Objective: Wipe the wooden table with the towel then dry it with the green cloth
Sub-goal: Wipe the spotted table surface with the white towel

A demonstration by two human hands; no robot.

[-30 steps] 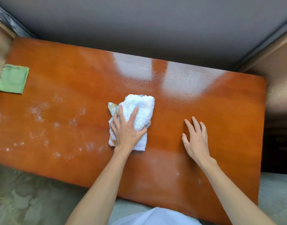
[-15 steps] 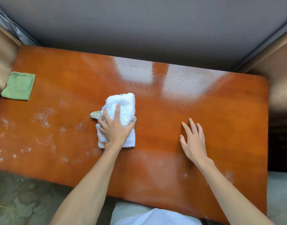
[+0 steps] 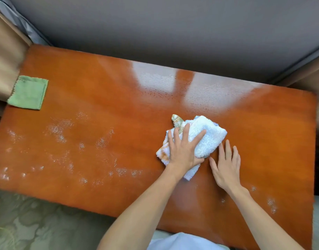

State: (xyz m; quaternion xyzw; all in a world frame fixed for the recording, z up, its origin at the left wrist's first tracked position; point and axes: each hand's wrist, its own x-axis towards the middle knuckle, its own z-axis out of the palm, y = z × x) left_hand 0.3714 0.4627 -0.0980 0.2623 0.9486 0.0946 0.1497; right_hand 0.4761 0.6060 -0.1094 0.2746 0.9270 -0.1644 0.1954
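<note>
A glossy orange-brown wooden table (image 3: 104, 98) fills the view. My left hand (image 3: 183, 149) presses flat on a bunched white towel (image 3: 207, 136) right of the table's centre. The towel has a patterned corner poking out at its far left. My right hand (image 3: 225, 165) lies flat on the wood, fingers apart, just right of the towel and touching its edge. A folded green cloth (image 3: 28, 92) rests at the table's far left edge. White specks and droplets (image 3: 61, 130) dot the left half of the tabletop.
A grey wall (image 3: 164, 27) runs behind the table. Beige curtain or upholstery (image 3: 5, 58) stands at the left end, and more at the right. Pale green patterned fabric (image 3: 28, 224) lies below the near edge.
My left hand has swept the towel from left of centre to the right, up against my right hand. The right hand stayed planted on the wood.
</note>
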